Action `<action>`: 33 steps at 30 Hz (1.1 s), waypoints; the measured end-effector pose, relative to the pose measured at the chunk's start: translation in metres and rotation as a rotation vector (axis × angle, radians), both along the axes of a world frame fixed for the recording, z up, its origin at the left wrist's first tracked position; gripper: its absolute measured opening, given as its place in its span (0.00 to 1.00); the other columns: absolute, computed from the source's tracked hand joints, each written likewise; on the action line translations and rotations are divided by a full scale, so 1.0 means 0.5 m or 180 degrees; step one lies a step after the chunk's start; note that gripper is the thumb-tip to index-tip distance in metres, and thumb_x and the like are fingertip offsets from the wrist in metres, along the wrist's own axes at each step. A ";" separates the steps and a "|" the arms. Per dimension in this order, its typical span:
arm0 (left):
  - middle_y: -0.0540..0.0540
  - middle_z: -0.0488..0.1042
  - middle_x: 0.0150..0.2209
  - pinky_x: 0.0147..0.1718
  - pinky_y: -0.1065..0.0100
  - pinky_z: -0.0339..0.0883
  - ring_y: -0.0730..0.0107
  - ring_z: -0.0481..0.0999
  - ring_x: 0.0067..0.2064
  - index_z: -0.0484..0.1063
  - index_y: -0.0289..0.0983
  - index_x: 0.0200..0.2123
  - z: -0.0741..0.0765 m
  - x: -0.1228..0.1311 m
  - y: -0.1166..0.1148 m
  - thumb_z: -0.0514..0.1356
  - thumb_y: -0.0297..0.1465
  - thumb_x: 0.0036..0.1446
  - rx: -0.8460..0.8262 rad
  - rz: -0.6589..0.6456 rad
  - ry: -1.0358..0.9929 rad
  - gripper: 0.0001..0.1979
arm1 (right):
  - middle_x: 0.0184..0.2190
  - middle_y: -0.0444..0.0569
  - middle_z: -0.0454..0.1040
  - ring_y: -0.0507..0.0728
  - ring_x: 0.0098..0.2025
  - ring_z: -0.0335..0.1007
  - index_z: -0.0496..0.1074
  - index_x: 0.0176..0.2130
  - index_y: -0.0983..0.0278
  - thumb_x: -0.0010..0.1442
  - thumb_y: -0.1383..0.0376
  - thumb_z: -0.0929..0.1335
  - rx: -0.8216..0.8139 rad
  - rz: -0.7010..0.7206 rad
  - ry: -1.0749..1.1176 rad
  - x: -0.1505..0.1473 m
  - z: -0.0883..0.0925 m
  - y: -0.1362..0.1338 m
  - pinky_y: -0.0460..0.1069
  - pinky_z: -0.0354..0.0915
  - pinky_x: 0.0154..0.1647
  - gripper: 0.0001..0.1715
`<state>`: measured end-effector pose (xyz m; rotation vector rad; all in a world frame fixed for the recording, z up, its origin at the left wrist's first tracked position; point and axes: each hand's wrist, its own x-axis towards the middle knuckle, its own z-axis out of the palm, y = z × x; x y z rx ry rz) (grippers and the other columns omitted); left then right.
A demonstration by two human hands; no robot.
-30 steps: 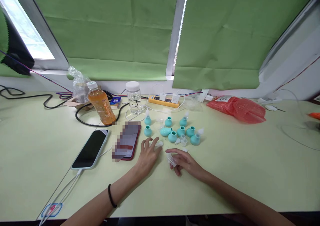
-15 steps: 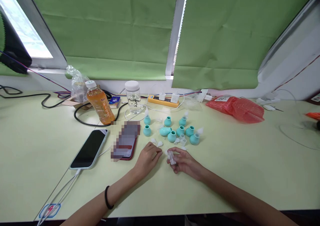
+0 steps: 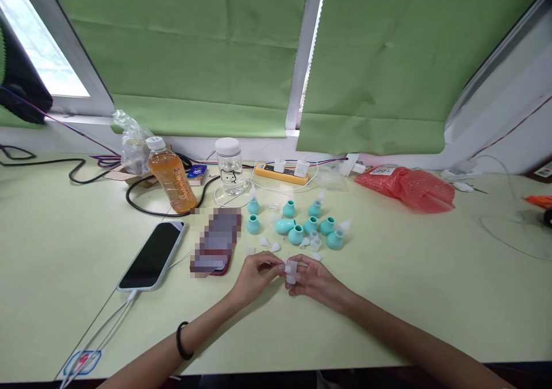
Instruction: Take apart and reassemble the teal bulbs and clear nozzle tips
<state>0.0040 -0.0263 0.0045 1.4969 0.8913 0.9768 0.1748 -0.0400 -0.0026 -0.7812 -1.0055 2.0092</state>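
The grip of the right hand (image 3: 317, 280) pinches a clear plastic piece (image 3: 292, 274) between thumb and fingers, in front of the person at the near side of the teal bulbs (image 3: 295, 234). The left hand (image 3: 256, 277) has thumb and forefinger pressed together on what looks like a small pale bit (image 3: 287, 268), right against that piece; how the two meet is too small to tell. Both are slight and probably slick, so an off-line push could make one pop out of the fingertips, and squeezing too hard might bend the clear wall. Just beyond lie loose white pieces (image 3: 275, 247), which a drifting knuckle could scatter across the worktop (image 3: 388, 308). The open-necked bulbs stand close together and look easily tipped by a careless reach; one teal bulb (image 3: 285, 226) lies on its side. The red-edged phone (image 3: 221, 267) sits near the left hand, where a sideways elbow or wrist might nudge it.
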 end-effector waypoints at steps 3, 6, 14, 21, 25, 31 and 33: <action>0.46 0.69 0.27 0.29 0.72 0.63 0.72 0.68 0.30 0.71 0.32 0.25 0.001 0.001 -0.002 0.57 0.33 0.47 0.0116 -0.0013 0.0040 0.08 | 0.32 0.48 0.69 0.53 0.33 0.68 0.60 0.38 0.64 0.45 0.65 0.70 0.0000 0.0019 -0.0016 0.000 -0.002 0.002 0.53 0.62 0.37 0.21; 0.46 0.68 0.27 0.29 0.72 0.64 0.72 0.68 0.31 0.70 0.32 0.26 0.000 0.002 -0.005 0.56 0.33 0.48 0.0076 0.0007 0.0061 0.09 | 0.32 0.48 0.69 0.54 0.33 0.69 0.60 0.38 0.65 0.45 0.65 0.70 -0.0011 0.0063 -0.0035 0.001 -0.003 0.003 0.54 0.62 0.38 0.20; 0.47 0.68 0.27 0.29 0.71 0.64 0.73 0.68 0.29 0.69 0.33 0.26 0.004 0.002 -0.011 0.54 0.31 0.51 0.0328 0.0114 0.0317 0.08 | 0.33 0.49 0.70 0.55 0.34 0.70 0.59 0.37 0.65 0.45 0.64 0.70 -0.0004 0.0153 -0.0120 0.001 -0.001 0.001 0.55 0.62 0.40 0.20; 0.45 0.68 0.27 0.30 0.69 0.63 0.71 0.66 0.31 0.69 0.34 0.28 -0.007 -0.002 -0.017 0.54 0.28 0.51 0.1754 0.0414 0.0853 0.06 | 0.33 0.48 0.71 0.56 0.35 0.70 0.59 0.37 0.65 0.46 0.66 0.70 -0.0081 0.0216 -0.0039 0.000 -0.002 -0.002 0.55 0.61 0.41 0.19; 0.43 0.67 0.31 0.31 0.68 0.63 0.70 0.65 0.34 0.68 0.34 0.35 -0.015 -0.004 -0.020 0.51 0.25 0.52 0.2400 0.0369 0.0901 0.08 | 0.32 0.48 0.71 0.55 0.34 0.70 0.58 0.37 0.65 0.46 0.65 0.70 -0.0143 0.0174 0.0043 -0.001 -0.009 -0.001 0.55 0.61 0.41 0.20; 0.41 0.66 0.35 0.33 0.63 0.63 0.67 0.64 0.37 0.66 0.35 0.41 -0.012 -0.003 -0.026 0.50 0.23 0.52 0.2505 0.0214 0.0924 0.13 | 0.32 0.49 0.71 0.55 0.33 0.70 0.59 0.36 0.65 0.45 0.63 0.70 -0.0149 0.0108 0.0171 0.000 -0.012 0.004 0.54 0.61 0.40 0.20; 0.41 0.65 0.37 0.35 0.63 0.63 0.66 0.64 0.38 0.65 0.35 0.42 -0.008 -0.003 -0.028 0.50 0.23 0.52 0.2430 0.0104 0.0950 0.14 | 0.31 0.48 0.71 0.54 0.33 0.70 0.59 0.35 0.65 0.45 0.63 0.70 -0.0144 0.0082 0.0187 0.001 -0.010 0.004 0.54 0.61 0.40 0.19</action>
